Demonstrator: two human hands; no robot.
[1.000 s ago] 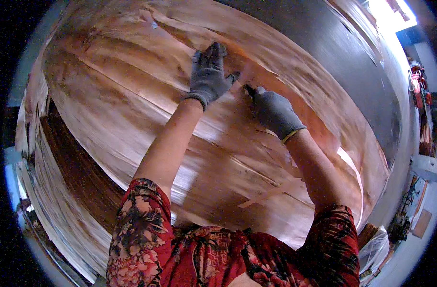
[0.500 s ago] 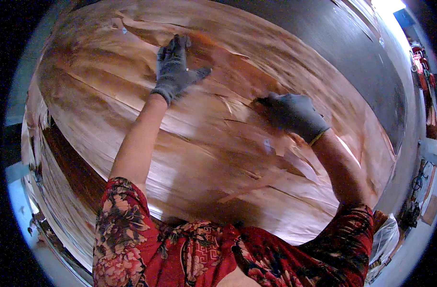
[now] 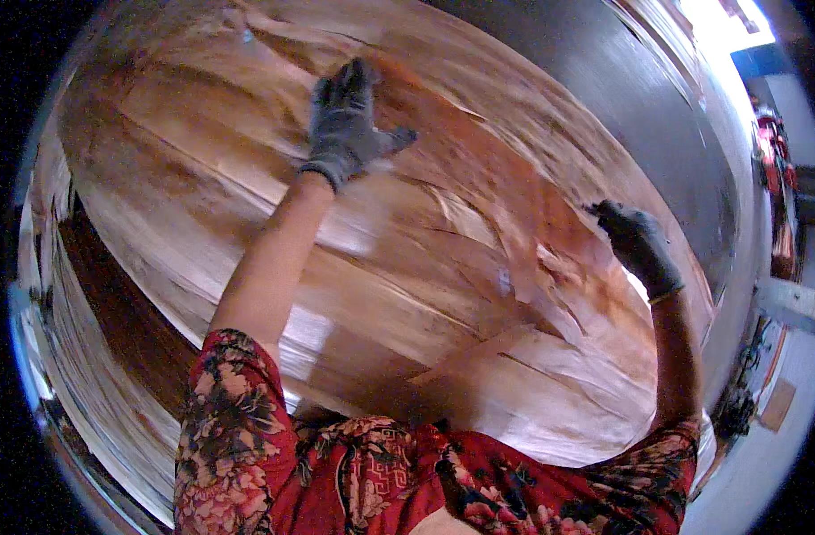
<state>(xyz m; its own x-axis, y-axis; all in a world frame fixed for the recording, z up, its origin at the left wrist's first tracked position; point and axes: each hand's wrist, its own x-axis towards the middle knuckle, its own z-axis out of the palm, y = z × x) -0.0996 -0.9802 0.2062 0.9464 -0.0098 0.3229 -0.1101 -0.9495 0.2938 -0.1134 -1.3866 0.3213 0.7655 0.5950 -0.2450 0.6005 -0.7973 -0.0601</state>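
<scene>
A broad stack of thin brown wood veneer sheets [image 3: 247, 214], wavy and torn in places, spreads beneath both hands. My left hand [image 3: 343, 120], in a grey glove with dark fingertips, lies flat on the far part of it, thumb out to the right. From beside that hand a redder veneer strip [image 3: 479, 152] runs rightward and nearer. By the stack's right edge, my right hand [image 3: 638, 248], gloved alike, has its fingers bent and drawn together near the strip's end; whatever they grip is hidden. Torn veneer flaps [image 3: 550, 308] curl up left of this hand.
A smooth dark grey surface [image 3: 666, 116] borders the stack at the far right. Along the left side lie a dark brown band [image 3: 122, 303] and pale layered sheet edges [image 3: 95, 383]. Red items [image 3: 769, 147] and a black wheel-like object [image 3: 753, 352] stand farther right.
My right hand has moved right and slightly nearer, from the middle of the veneer to its right edge, uncovering more of the reddish strip. My left hand stays flat on the sheet.
</scene>
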